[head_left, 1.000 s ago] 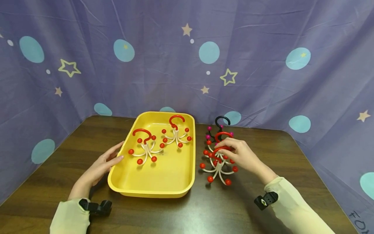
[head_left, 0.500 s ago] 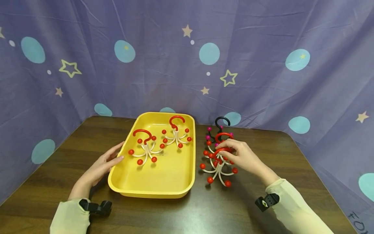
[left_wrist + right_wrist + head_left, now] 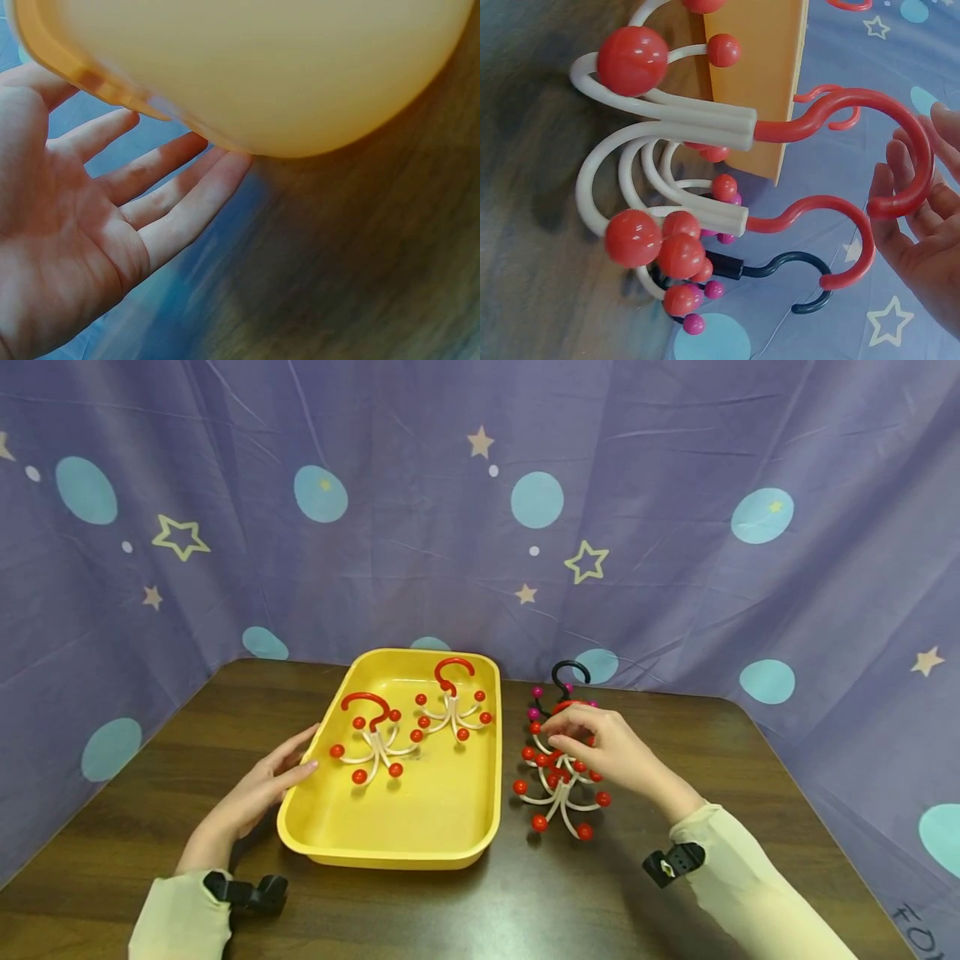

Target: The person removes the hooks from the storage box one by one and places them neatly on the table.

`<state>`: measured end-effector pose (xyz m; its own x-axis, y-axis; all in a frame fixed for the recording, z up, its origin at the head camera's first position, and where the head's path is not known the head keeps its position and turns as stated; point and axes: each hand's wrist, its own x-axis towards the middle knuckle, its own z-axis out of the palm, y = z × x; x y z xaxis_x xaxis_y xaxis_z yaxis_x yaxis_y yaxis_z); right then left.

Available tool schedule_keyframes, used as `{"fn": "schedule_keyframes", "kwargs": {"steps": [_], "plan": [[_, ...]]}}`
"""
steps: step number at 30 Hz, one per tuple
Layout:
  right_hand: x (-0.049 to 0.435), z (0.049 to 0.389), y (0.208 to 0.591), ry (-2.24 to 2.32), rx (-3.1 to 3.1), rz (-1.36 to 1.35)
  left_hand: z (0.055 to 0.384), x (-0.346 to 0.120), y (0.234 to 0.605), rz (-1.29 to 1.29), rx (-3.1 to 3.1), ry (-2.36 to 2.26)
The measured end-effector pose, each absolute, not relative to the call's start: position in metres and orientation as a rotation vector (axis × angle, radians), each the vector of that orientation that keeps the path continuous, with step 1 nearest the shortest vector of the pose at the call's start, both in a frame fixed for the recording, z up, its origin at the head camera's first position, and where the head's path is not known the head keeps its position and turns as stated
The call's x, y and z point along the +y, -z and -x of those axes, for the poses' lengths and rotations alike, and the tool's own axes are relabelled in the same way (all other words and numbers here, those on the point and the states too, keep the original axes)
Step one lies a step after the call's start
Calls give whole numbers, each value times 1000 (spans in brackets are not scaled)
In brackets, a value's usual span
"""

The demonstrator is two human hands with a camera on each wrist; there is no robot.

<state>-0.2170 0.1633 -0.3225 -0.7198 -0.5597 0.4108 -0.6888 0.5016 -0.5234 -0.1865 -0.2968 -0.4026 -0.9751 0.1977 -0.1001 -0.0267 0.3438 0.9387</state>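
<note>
My left hand (image 3: 251, 793) rests against the left side of a yellow plastic tray (image 3: 397, 822). In the left wrist view its fingers are extended, fingertips touching the tray's outer wall (image 3: 285, 97). To the right of the tray, my right hand (image 3: 611, 752) is beside the red hook of the nearest multi-arm hanger (image 3: 561, 793), which has white arms tipped with red balls. The right wrist view shows that hook (image 3: 911, 127) in front of loosely bent fingers (image 3: 885, 202), with no clear grip. Behind stand a second red-hooked hanger (image 3: 727, 219) and a black one with pink balls (image 3: 725, 265).
Two more red-and-white hangers stand in the tray, one front left (image 3: 377, 743) and one back right (image 3: 452, 706). Everything is on a dark wooden table (image 3: 405, 914). A purple patterned curtain (image 3: 420, 568) hangs along its back and sides.
My right hand has shifted slightly left and away from me, its fingertips rising past the nearest hanger's hook. The left hand, tray and hangers hold their places.
</note>
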Motion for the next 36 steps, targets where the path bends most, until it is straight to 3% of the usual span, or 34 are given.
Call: {"fn": "schedule_keyframes", "kwargs": {"steps": [17, 36], "plan": [[129, 231, 298, -909, -2545, -1177, 187, -298, 402, -163, 2403, -1690], [56, 240, 276, -846, -2529, -1296, 189, -300, 405, -175, 2388, -1706]]}}
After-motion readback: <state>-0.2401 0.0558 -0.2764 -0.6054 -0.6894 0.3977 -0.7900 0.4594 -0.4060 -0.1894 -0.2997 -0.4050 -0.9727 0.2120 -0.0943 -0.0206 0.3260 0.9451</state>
